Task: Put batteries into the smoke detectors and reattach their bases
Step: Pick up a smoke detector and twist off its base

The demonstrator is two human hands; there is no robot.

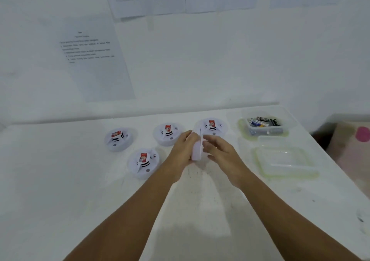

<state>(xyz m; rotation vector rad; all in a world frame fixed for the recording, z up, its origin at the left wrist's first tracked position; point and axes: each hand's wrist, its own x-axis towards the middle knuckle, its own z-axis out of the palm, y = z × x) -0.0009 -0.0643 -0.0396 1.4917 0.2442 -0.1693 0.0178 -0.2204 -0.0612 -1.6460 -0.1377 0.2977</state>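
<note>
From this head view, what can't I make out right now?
- Held detector: seen edge-on and blurred between left hand and right hand; base and battery state unclear.
- Batteries in the tub: too small to count.
- Wall sheets: text blurred.

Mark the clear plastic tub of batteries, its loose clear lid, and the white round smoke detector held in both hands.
Clear plastic tub of batteries (266, 131): head view, front wall.
Loose clear lid (284, 161): head view, centre panel.
White round smoke detector (197, 150): head view, edge between hands.

Printed sheets (96, 58) hang taped on the white wall (200, 60) — text too blurred to read. A clear plastic lid (284, 161) lies on the white bench (60, 180), right side.
</note>
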